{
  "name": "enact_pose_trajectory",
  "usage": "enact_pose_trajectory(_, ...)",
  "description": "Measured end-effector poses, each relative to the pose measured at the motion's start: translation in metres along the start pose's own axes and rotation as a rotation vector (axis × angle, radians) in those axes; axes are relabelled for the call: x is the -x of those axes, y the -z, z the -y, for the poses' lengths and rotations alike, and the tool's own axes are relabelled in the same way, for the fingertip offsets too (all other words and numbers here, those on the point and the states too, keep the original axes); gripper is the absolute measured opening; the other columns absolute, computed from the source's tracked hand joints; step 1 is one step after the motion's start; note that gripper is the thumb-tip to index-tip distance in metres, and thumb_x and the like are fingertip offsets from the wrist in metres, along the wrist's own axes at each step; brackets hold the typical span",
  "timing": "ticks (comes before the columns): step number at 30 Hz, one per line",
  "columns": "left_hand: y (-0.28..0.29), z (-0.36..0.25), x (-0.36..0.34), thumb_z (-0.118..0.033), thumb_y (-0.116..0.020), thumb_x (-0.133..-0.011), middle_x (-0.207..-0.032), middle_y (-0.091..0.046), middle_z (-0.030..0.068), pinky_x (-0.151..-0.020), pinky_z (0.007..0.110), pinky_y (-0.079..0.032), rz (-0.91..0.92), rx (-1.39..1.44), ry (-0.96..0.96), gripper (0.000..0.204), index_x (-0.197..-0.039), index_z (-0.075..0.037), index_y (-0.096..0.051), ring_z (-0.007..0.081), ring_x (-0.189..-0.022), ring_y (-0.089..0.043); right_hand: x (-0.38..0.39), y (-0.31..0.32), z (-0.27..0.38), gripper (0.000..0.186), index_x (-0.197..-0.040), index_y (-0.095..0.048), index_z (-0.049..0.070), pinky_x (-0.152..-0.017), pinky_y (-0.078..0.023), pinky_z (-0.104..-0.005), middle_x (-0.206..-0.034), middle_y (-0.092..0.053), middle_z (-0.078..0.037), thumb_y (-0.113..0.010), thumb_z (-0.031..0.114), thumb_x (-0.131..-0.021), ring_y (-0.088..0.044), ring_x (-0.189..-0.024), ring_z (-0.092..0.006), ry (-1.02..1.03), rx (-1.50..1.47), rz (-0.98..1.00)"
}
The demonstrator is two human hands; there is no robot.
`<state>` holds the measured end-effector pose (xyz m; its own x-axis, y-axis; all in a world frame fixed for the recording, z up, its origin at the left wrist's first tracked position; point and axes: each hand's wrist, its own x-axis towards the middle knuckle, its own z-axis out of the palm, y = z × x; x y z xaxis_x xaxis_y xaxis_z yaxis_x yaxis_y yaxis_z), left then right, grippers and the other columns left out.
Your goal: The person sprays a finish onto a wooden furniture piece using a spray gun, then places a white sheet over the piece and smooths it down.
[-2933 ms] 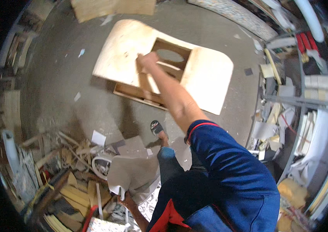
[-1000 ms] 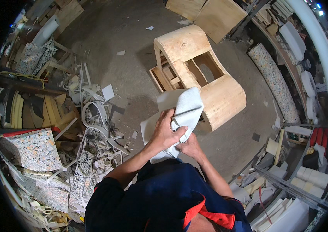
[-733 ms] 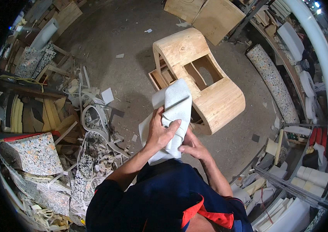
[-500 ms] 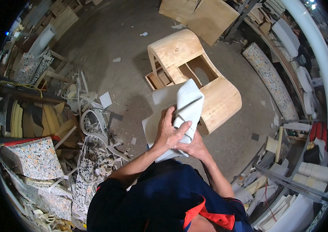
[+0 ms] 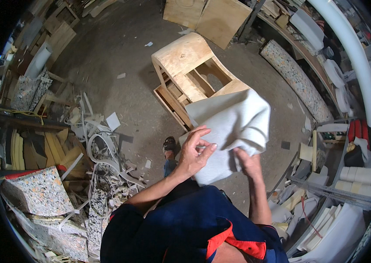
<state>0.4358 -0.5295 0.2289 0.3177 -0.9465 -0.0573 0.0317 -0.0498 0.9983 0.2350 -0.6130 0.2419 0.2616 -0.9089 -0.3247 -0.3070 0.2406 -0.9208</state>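
Observation:
A pale white sheet of soft padding or cloth (image 5: 220, 118) hangs partly unfolded in front of me, with its far part over the near end of a curved wooden furniture frame (image 5: 183, 55). My right hand (image 5: 249, 163) is closed on the sheet's right side, where the material bunches into folds, and its thumb presses on top. My left hand (image 5: 195, 153) lies against the sheet's left part, thumb and fingers apart and slightly bent, not pinching it. Square openings show in the middle of the frame.
Foam strips and scraps (image 5: 106, 147) pile up on the left beside speckled foam blocks (image 5: 45, 190). A long speckled foam roll (image 5: 297, 81) lies at right, near shelves with a white tube (image 5: 360, 57). Plywood boards (image 5: 220, 19) stand at the far side.
The bundled sheet has been spread out to the right and away from me. My right hand moved right with its edge; my left hand let go of the bundle and its fingers opened.

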Motion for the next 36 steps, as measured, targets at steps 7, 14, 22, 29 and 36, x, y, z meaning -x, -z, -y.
enact_pose_trajectory(7,0.043,0.071,0.012,-0.026,-0.064,-0.096,-0.110,-0.067,0.0114,-0.072,0.029,-0.053,-0.123,-0.133,0.257,0.037,-0.122,0.000,-0.062,0.0135,-0.085,-0.064,0.035,0.166,0.034,0.061,-0.118,-0.061,-0.002,-0.094,-0.045,-0.0409,-0.105,-0.064,-0.013,-0.076,0.028,-0.068,-0.060,-0.101,-0.0262,0.092,-0.220,-0.478)
enact_pose_trajectory(14,0.135,0.217,0.045,-0.033,-0.068,-0.089,-0.104,-0.071,0.0186,-0.085,0.040,-0.051,-0.083,-0.577,0.496,0.039,-0.113,-0.002,-0.067,0.0309,-0.094,-0.067,0.106,0.349,0.032,0.044,-0.124,-0.058,-0.002,-0.097,-0.050,-0.0408,-0.120,-0.064,-0.016,-0.065,0.021,-0.088,-0.062,-0.109,-0.0284,0.464,-0.660,-0.704)
enact_pose_trajectory(22,0.241,0.328,0.163,-0.043,-0.067,-0.084,-0.103,-0.069,0.0249,-0.089,0.045,-0.050,-0.147,-0.943,0.923,0.048,-0.103,0.001,-0.069,0.0403,-0.101,-0.065,0.159,0.372,-0.018,0.040,-0.119,-0.064,-0.007,-0.096,-0.050,-0.0354,-0.116,-0.067,-0.014,-0.071,0.014,-0.086,-0.064,-0.106,-0.0238,0.338,-0.458,-0.977)
enact_pose_trajectory(29,0.240,0.334,0.157,-0.036,-0.064,-0.091,-0.097,-0.069,0.0162,-0.070,0.040,-0.053,-0.152,-0.831,0.872,0.038,-0.108,-0.002,-0.068,0.0271,-0.084,-0.066,0.127,0.328,-0.069,0.039,-0.118,-0.065,-0.003,-0.088,-0.047,-0.0327,-0.112,-0.067,-0.008,-0.076,0.014,-0.084,-0.061,-0.097,-0.0200,0.252,0.016,-1.080)
enact_pose_trajectory(36,0.199,0.287,0.111,-0.038,-0.062,-0.094,-0.094,-0.067,0.0056,-0.048,0.032,-0.049,-0.151,-0.555,0.797,0.040,-0.119,-0.006,-0.063,0.0158,-0.069,-0.063,0.126,0.315,-0.086,0.053,-0.123,-0.061,-0.008,-0.096,-0.044,-0.0394,-0.118,-0.066,-0.018,-0.075,0.021,-0.081,-0.060,-0.107,-0.0305,0.081,0.444,-1.054)
